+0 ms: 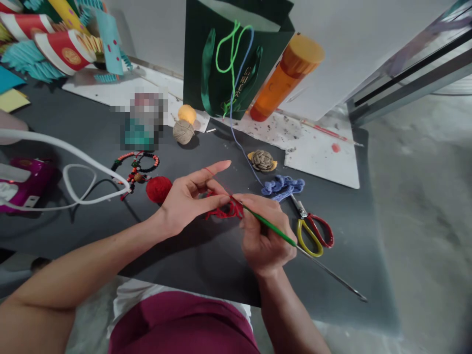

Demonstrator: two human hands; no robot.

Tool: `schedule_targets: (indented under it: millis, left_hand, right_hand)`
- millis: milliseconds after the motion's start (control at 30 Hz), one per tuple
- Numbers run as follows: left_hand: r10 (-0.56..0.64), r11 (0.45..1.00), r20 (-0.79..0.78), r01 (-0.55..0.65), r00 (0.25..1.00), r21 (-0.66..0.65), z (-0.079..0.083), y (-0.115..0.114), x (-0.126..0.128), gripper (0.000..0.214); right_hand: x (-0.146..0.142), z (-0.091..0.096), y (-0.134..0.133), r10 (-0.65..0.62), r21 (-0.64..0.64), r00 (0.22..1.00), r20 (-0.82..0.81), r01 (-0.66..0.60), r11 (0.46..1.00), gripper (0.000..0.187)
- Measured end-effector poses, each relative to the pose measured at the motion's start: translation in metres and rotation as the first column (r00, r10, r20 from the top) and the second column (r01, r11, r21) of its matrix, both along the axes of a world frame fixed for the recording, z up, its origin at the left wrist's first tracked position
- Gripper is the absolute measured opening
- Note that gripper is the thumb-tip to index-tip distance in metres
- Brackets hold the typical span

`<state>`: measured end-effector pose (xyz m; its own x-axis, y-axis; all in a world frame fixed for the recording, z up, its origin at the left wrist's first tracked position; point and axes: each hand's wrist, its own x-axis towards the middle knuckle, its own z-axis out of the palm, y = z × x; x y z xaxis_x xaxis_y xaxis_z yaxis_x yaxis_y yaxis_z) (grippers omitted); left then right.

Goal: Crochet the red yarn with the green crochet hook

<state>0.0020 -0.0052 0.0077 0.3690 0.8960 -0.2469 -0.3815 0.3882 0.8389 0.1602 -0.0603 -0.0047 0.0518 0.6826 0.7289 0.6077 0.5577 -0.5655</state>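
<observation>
My left hand [193, 196] pinches a piece of red crochet work [223, 210] between thumb and fingers, its index finger stretched out with red yarn looped round it. In my right hand [267, 236] is a crochet hook [271, 225] with a green grip and a long metal shaft pointing to the lower right. The hook's tip meets the red work where both hands come together. A red yarn ball [159, 189] lies just left of my left hand. Blue crochet work [282, 187] and scissors [309, 227] with one yellow and one red handle lie beside my right hand.
Behind stand a dark green paper bag [199, 64] and an orange bottle [287, 76]. Beige [183, 132] and yellow [187, 114] yarn balls, a crocheted flower [263, 161] and beaded bracelets [136, 167] lie on the dark table. A white cable [73, 145] arches at left.
</observation>
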Motion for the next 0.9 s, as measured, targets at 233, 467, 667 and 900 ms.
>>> schedule_targets:
  millis: [233, 467, 667, 900]
  left_hand:
    - [-0.170, 0.946, 0.341, 0.250, 0.925, -0.206, -0.007, -0.002, 0.001, 0.057]
    - [-0.188, 0.905, 0.435, 0.327, 0.881, -0.272, -0.011, -0.001, -0.001, 0.062]
    - [-0.129, 0.974, 0.309, 0.179, 0.942, -0.140, -0.006, -0.005, 0.002, 0.090]
    - [-0.123, 0.966, 0.355, 0.194, 0.927, -0.171, -0.008, -0.009, 0.004, 0.090]
  right_hand:
    - [-0.001, 0.002, 0.001, -0.028, 0.071, 0.996, 0.085, 0.022, 0.997, 0.031]
    - [-0.006, -0.001, -0.008, 0.051, -0.074, 0.959, -0.278, -0.075, 0.994, 0.031]
    - [-0.004, -0.002, -0.005, 0.008, -0.048, 0.986, -0.167, -0.016, 0.999, 0.029]
    - [-0.007, -0.001, -0.003, -0.056, 0.050, 0.998, -0.024, 0.057, 0.997, 0.028]
